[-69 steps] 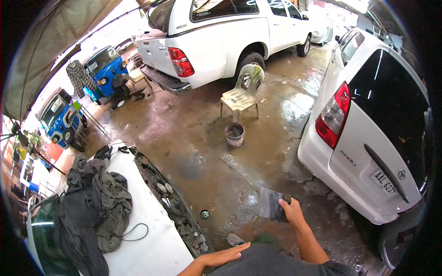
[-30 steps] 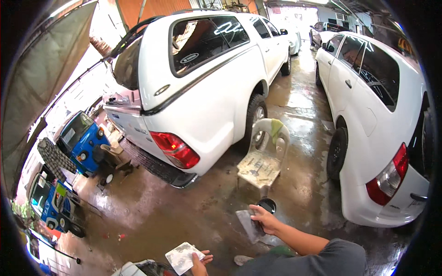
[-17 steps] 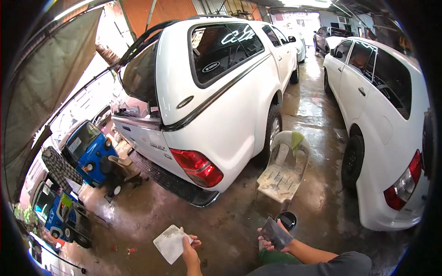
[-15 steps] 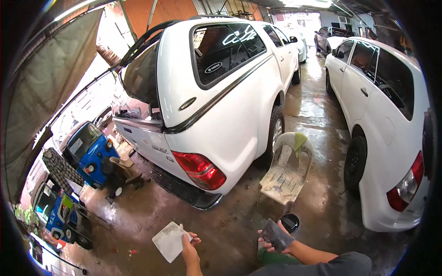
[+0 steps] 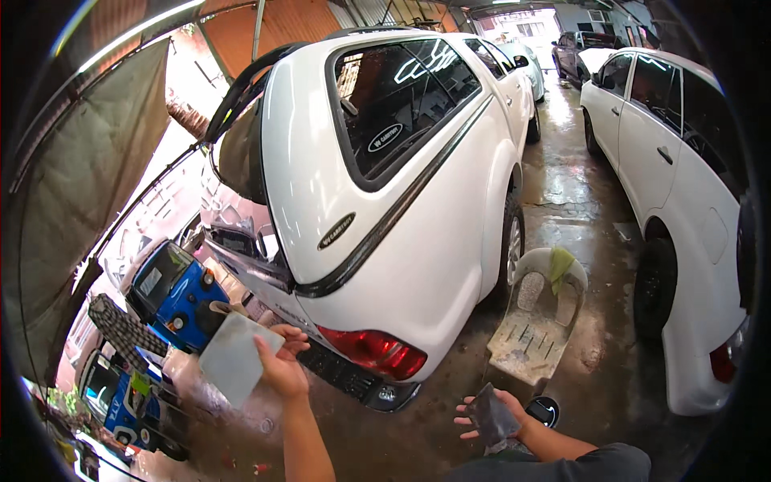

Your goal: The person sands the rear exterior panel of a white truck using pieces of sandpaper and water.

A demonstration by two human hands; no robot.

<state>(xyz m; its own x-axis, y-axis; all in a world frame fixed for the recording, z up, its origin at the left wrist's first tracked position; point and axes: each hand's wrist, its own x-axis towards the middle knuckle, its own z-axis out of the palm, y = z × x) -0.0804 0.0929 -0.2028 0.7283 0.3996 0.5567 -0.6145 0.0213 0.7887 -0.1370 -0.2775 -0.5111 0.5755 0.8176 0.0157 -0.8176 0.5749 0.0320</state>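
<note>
A flat, pale grey, roughly square piece (image 5: 234,361) is pinched by my left hand (image 5: 283,363), the thumb on its face and the other fingers partly spread behind. It is raised in front of the rear bumper (image 5: 337,371) of a white pickup with a canopy (image 5: 409,265), left of the red tail light (image 5: 377,352). Lower down on the right, my right hand (image 5: 511,404) holds a dark grey, thin sheet that looks like sandpaper (image 5: 491,416), lying across the palm with fingertips showing past its left edge.
A worn plastic chair (image 5: 534,337) with a green cloth (image 5: 560,269) on its back stands beside the pickup. A dark round container (image 5: 546,412) is on the wet floor by it. Another white car (image 5: 642,145) is at right; blue vehicles (image 5: 181,297) are at left.
My left hand has risen and moved left with the pale piece, up toward the pickup's rear. My right hand has shifted slightly right with the dark sheet. The view has moved closer to the pickup.
</note>
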